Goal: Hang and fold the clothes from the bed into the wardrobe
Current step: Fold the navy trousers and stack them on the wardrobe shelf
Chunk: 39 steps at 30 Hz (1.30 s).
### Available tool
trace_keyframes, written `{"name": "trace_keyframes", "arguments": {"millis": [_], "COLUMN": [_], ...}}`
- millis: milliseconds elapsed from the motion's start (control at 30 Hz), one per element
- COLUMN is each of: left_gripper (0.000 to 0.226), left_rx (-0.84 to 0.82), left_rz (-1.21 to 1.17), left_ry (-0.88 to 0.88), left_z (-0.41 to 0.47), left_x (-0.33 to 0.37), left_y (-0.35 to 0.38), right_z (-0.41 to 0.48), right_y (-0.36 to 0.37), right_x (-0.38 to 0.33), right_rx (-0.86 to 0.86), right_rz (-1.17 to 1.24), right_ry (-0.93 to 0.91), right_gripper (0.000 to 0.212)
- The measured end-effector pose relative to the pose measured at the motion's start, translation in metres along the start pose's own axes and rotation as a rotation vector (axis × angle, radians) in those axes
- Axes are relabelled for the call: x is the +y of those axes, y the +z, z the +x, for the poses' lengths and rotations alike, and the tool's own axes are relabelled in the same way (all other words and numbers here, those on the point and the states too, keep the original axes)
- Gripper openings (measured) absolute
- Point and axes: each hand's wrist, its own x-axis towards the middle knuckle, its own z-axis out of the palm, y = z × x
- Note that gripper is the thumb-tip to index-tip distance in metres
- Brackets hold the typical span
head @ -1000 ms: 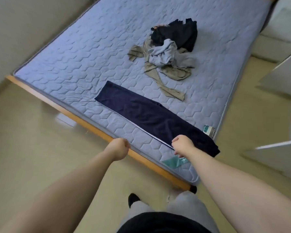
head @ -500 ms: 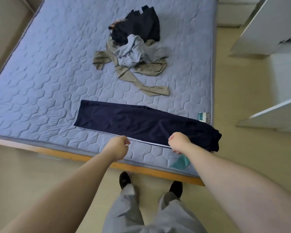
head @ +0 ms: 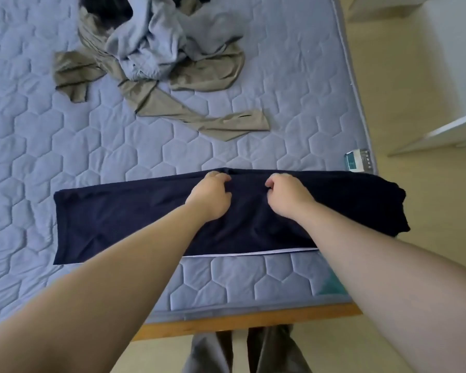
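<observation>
One navy garment (head: 145, 219), folded into a long strip, flat across the mattress (head: 38, 135) near its foot edge. Both the left hand (head: 210, 196) and right hand (head: 288, 196) near each other at the strip's far edge, fingers curled into cloth. Beyond, one crumpled clothes pile (head: 156, 57).

pile (head: 156, 49) cut off by the top edge. fingertips of left hand (head: 210, 197) and right hand (head: 288, 196) curl into the navy garment (head: 119, 216), hidden. arms cover its near edge. label (head: 357, 160) at the mattress (head: 253, 278) right edge: unreadable.
</observation>
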Motion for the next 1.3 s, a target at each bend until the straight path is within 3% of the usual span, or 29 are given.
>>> {"name": "trace_keyframes", "arguments": {"millis": [167, 300, 567, 667, 733, 967, 1200, 1300], "left_gripper": [0.055, 0.044, 0.043, 0.03, 0.027, 0.021, 0.016, 0.018], "left_rx": [0.045, 0.096, 0.097, 0.044, 0.022, 0.209, 0.025, 0.086], "left_rz": [0.052, 0.153, 0.114, 0.215, 0.268, 0.178, 0.008, 0.099], "left_ry": [-0.014, 0.008, -0.038, 0.01, 0.045, -0.017, -0.146, -0.121], "left_z": [0.042, 0.038, 0.038, 0.047, 0.054, 0.073, 0.081, 0.084], "left_x": [-0.024, -0.037, -0.04, -0.039, -0.041, -0.041, -0.031, -0.034], "left_y": [0.026, 0.038, 0.024, 0.014, 0.009, 0.004, 0.003, 0.006], "right_z": [0.06, 0.067, 0.064, 0.07, 0.074, 0.086, 0.095, 0.098], "right_y": [0.021, 0.03, 0.026, 0.024, 0.022, 0.018, 0.032, 0.037], "right_x": [0.0, 0.001, -0.007, -0.011, -0.013, -0.015, -0.009, -0.005], "right_rx": [0.066, 0.068, -0.1, -0.13, -0.135, 0.031, 0.091, 0.126], "right_rz": [-0.118, -0.147, -0.219, -0.194, -0.178, -0.147, -0.183, -0.203], "right_ry": [-0.191, -0.269, -0.221, -0.184, -0.173, -0.174, -0.224, -0.271], "right_gripper": [0.036, 0.034, 0.022, 0.008, 0.011, 0.013, 0.003, 0.019]}}
